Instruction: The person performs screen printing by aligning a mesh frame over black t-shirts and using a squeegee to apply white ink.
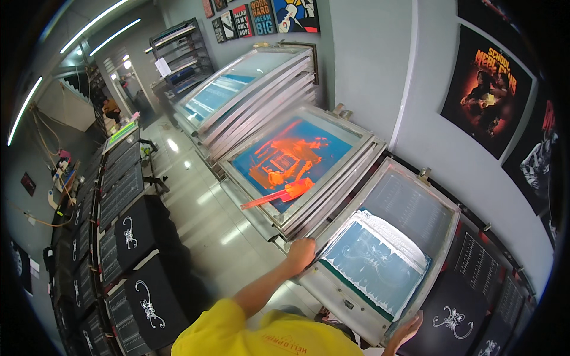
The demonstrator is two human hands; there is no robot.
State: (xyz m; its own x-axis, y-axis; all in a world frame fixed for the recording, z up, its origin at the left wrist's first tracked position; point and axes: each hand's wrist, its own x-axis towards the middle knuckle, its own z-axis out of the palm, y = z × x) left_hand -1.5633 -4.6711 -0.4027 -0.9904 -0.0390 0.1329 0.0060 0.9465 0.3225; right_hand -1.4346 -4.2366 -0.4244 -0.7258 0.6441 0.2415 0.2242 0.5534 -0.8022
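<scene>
A silk screen frame (389,168) with a metal rim lies in front of me on the right. White ink (392,234) is heaped in a band across its blue mesh (356,255), with a pale scroll design below the band. My left hand (301,255) is closed on the frame's left edge. At the near right corner my right hand (405,333) holds the frame's side, its fingers fairly straight along the edge. The undersides of both grips are hidden.
Beyond stands a stack of screens (356,160), the top one smeared with orange ink and bearing an orange squeegee (285,193). Another stack (255,89) rises behind it. Black printed cloths (148,302) drape the left row of boards; another black cloth (454,320) lies at right.
</scene>
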